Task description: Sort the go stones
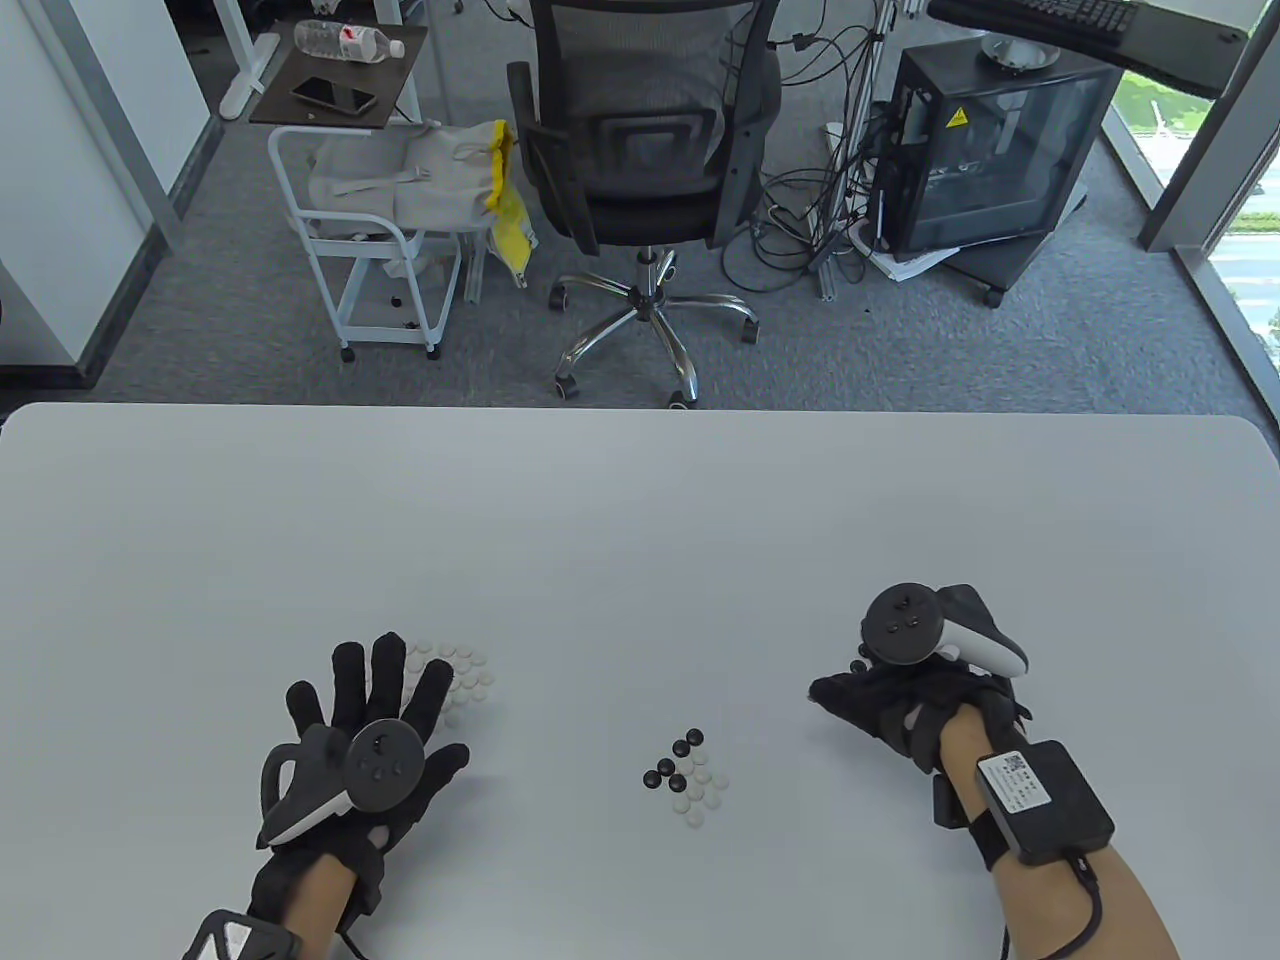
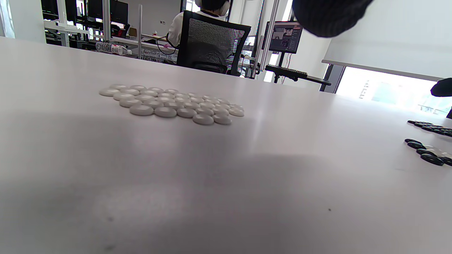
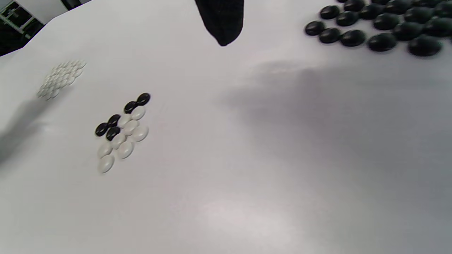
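The table (image 1: 640, 520) is plain pale grey. On it the sorted white stones (image 2: 169, 104) are glossy cream-white, and the sorted black stones (image 3: 381, 24) are shiny black. The mixed cluster (image 1: 688, 772) has both black and white stones. Both gloves, on the left hand (image 1: 365, 725) and the right hand (image 1: 900, 700), are black. Each tracker is black with a white part.
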